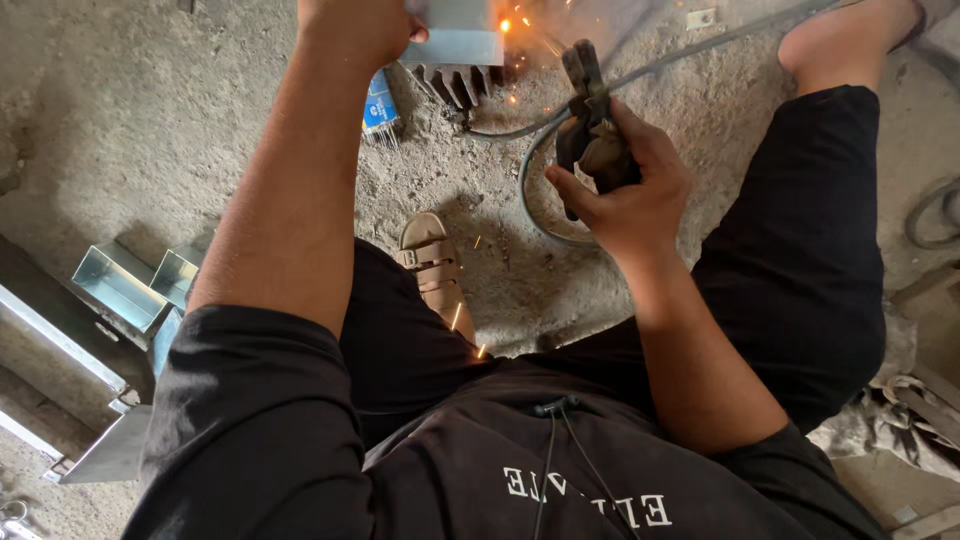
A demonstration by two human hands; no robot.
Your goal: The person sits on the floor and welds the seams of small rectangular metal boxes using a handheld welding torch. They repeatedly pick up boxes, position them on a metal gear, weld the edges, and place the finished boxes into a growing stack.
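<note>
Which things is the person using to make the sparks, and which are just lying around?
In use:
- left hand on the metal box piece
- right hand holding the welding clamp
- cable
- sparks

Just lying about:
- cut metal tubes on the left
- blue packet
- tan sandal

A rough, dusty concrete floor (120, 120) carries cut metal box sections (120, 285), a tan sandal (432, 262), a blue packet of rods (380, 108) and a looping dark cable (527, 190).
</note>
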